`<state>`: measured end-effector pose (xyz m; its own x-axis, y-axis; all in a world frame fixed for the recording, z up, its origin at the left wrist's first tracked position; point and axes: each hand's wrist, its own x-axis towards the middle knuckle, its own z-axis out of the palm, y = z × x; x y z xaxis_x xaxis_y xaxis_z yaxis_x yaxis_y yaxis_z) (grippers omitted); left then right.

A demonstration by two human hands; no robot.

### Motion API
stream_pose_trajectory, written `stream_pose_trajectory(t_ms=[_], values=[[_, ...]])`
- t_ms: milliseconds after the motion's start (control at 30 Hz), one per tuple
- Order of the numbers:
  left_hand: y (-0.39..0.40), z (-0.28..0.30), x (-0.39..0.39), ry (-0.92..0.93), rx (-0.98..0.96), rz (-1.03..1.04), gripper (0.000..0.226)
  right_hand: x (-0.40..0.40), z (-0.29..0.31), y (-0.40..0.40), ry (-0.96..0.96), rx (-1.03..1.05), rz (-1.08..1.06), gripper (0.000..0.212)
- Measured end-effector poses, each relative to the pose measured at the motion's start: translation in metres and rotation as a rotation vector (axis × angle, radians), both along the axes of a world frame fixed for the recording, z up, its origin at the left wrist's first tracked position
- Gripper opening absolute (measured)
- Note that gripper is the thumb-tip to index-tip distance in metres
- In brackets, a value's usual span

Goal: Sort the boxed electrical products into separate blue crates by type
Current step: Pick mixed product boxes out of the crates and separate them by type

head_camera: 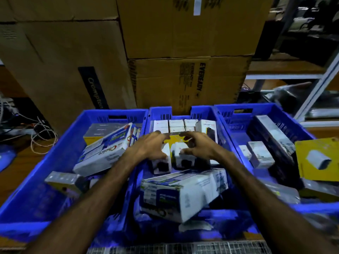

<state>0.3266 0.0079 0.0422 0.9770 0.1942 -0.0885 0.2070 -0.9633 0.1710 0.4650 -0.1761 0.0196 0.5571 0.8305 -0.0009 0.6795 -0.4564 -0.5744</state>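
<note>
Three blue crates stand side by side: left crate (pixel 60 136), middle crate (pixel 207 114), right crate (pixel 233 132). Both my hands reach into the middle crate. My left hand (pixel 152 146) and my right hand (pixel 197 146) together grip a flat yellow box (pixel 175 139) by its far edge, above two small white boxes (pixel 180 158). A row of small white boxes (pixel 176 124) lines the crate's far wall. A large white and blue carton (pixel 181 193) lies tilted at its near end. Another such carton (pixel 108 149) lies in the left crate.
Big brown cardboard cartons (pixel 183 79) are stacked right behind the crates. The right crate holds long dark boxes (pixel 273 134), small white boxes (pixel 260 154) and a yellow box (pixel 317 158) at its right edge. Loose cables (pixel 40 136) lie at the left. Metal shelving (pixel 315 85) stands at the right.
</note>
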Motion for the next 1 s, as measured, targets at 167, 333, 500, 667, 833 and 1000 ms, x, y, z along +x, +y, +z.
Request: stream_pose_trajectory(t_ms=[167,333,500,667,833,1000], values=[[-0.012,0.002,-0.006,-0.117,-0.060,0.052,0.077,0.020,-0.006,-0.011,0.031,0.052,0.011,0.054],[-0.021,0.002,-0.039,-0.272,-0.216,0.094,0.052,0.035,-0.006,-0.020,0.025,0.048,0.000,0.043],[-0.033,-0.010,-0.078,-0.436,-0.372,0.244,0.033,0.042,0.002,0.003,-0.076,-0.031,0.075,0.038],[-0.043,-0.019,-0.110,-0.578,-0.584,0.417,0.028,0.058,-0.006,0.051,-0.213,-0.177,0.148,0.055],[-0.046,-0.025,-0.126,-0.662,-0.658,0.485,0.018,0.073,-0.029,0.077,-0.378,-0.340,0.174,0.047],[-0.049,-0.028,-0.133,-0.731,-0.723,0.495,0.028,0.071,-0.030,0.083,-0.390,-0.346,0.180,0.029]])
